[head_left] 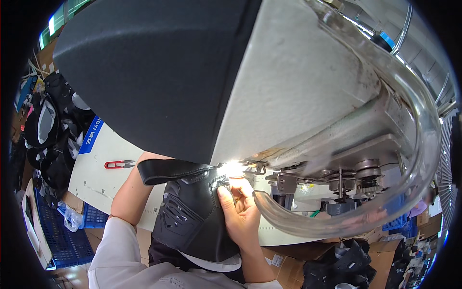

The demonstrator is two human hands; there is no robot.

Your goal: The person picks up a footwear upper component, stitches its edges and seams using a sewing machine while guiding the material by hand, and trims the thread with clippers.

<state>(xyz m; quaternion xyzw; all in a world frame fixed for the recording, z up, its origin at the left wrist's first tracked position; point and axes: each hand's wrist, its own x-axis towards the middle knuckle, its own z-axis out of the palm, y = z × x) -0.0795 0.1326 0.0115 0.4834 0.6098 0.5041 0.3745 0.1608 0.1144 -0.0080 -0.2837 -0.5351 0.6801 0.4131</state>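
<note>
A black leather shoe upper [192,216] with cut-out panels and stitched seams lies at the front of a sewing machine [288,86]. Its strap-like band [175,172] loops out to the left. With thumb and fingers pressed together, my right hand [243,209] pinches the upper's edge beside the brightly lit sewing spot. My left hand [155,156] reaches under the machine's dark cover behind the band; only a sliver of it shows, and its fingers are hidden. Glare hides the needle area.
Red-handled thread snips [119,164] lie on the white machine table [96,180] at left. Black uppers [53,130] are piled beyond it, above a blue crate [62,241]. A clear curved tube [332,229] arcs around the right side. More black pieces [341,265] sit at lower right.
</note>
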